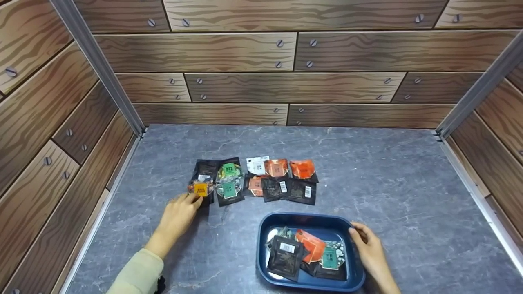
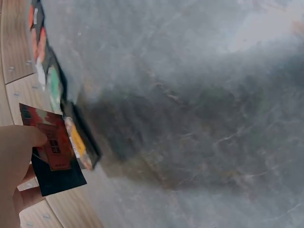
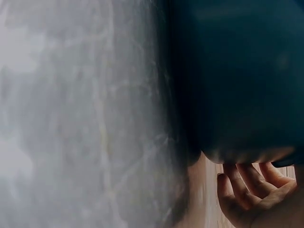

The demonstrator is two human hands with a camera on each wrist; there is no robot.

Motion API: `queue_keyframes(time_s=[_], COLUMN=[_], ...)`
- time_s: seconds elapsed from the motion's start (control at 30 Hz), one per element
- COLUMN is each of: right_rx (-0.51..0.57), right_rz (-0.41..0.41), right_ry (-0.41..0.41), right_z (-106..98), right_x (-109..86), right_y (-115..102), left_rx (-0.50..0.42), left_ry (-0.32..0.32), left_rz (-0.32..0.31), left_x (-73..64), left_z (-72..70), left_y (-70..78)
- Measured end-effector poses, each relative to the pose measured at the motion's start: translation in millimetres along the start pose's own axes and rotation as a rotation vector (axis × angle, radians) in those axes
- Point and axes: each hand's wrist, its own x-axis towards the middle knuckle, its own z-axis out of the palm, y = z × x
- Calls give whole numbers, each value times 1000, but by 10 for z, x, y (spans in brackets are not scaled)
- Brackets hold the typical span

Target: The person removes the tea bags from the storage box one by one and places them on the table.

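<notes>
Out on the far left, a light sleeve (image 1: 137,273) leads to the left hand (image 1: 179,212), and it has something: the left-wrist view shows thumb and fingers pinching a packet with a reddish label (image 2: 56,149), lifted clear of the tabletop (image 1: 388,171). Right beside it sits the packet with a yellow label (image 2: 78,140), at the left end of the spread. Behind that, a black packet (image 1: 207,166) with its pale patch showing. Next along, two green-labelled ones, the far (image 1: 229,169) and the near (image 1: 229,190), one in front of the other. Then a white packet (image 1: 257,166) at the back, an orange-labelled one (image 1: 255,185) before it, another orange-labelled one (image 1: 277,168) to its right, and a bright orange packet (image 1: 303,169) closing the back line. Two dark ones, (image 1: 274,191) and (image 1: 301,192), lie face down in front.

Nearer the person, the blue tray (image 1: 302,220)! Inside, left to right: a barcoded black packet, an orange one, a teal-labelled one, with more packaging tucked behind. And at its right end, the right hand (image 1: 369,247), thumb at the rim, fingers curled against the outside wall. Hands well apart, both gripping.
</notes>
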Motion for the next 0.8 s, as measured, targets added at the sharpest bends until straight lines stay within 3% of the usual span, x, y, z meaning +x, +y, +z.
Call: queue_keyframes(time_s=[0.13, 0.4, 0.57, 0.7, 0.8], right_rx=[-2, 3, -7, -12, -12], right_rz=[4, 3, 15, 21, 25], right_ry=[-5, 3, -5, -8, -10], right_z=[5, 2, -8, -15, -4], right_x=[-2, -7, -7, -9, -15], right_y=[-1, -1, -5, -2, 9], left_rx=[-5, -203, -248, -243, -246], left_ry=[-71, -301, -391, -422, -372], left_rz=[0, -76, -118, -146, -110], left_x=[-42, -80, -76, -15, 52], left_z=[40, 51, 35, 11, -14], left_y=[31, 77, 91, 119, 166])
